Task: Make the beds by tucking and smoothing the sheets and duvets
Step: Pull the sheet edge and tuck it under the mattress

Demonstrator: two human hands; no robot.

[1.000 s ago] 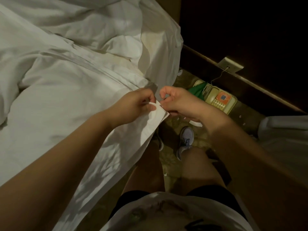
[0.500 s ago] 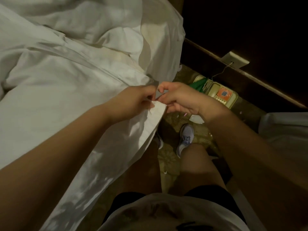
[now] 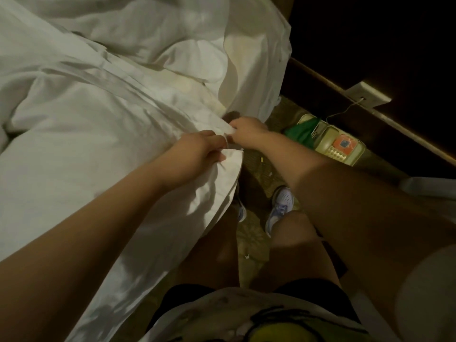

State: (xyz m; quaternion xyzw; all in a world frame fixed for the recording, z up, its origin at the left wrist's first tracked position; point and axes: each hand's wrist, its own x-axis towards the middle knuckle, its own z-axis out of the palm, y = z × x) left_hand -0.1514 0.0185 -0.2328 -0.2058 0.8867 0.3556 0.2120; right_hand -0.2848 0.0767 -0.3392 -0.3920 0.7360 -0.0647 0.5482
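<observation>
Left of the fingers and out beyond them: the bed (image 3: 190, 82), mostly covered by the white duvet (image 3: 86, 156), which is rumpled. The duvet's long edge runs from the fingers back toward the person's legs and hangs off the bed side. Past the fingers, a looser sheet (image 3: 254, 70) drapes over the far end of the bed toward the floor (image 3: 256, 166).

The duvet corner (image 3: 233, 160) sits right at the fingers, between both hands.
- Left hand (image 3: 197, 154): fingers curled, bunching the fabric just inside the corner.
- Right hand (image 3: 248, 133): fingers pinching a small flap of white fabric at the tip. Can't tell whether it's cover or filling.
- The hands nearly touch, with the right a bit farther from the body.

Judgement: this looks like corner alignment.
- The bulk lies left of the fingers, so any tensioning pull should go right and outward along the edge.
- The left hand is nearer the bulk and should anchor; the right does the fine work.

Right of the fingers, on the floor, is a telephone (image 3: 341, 144). A shoe (image 3: 281, 203) is nearer the body.
</observation>
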